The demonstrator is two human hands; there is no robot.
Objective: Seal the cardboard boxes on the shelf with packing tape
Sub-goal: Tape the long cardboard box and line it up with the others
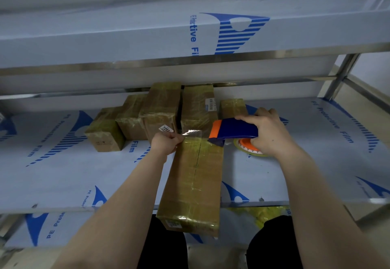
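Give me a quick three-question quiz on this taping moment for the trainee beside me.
1. True or false: the right hand grips the tape dispenser.
2. The left hand pinches: A) the free tape end, B) a knife, C) a pen.
3. Fill in: the long box overhangs the shelf's ____ edge.
Key: 1 true; 2 A; 3 front.

Six cardboard boxes [160, 108]: five in a row at centre frame, one long box [196, 184] at lower centre. One tape dispenser [236, 129], right of centre. One tape strip [193, 133]. Two hands: left hand [166, 142], right hand [268, 133].
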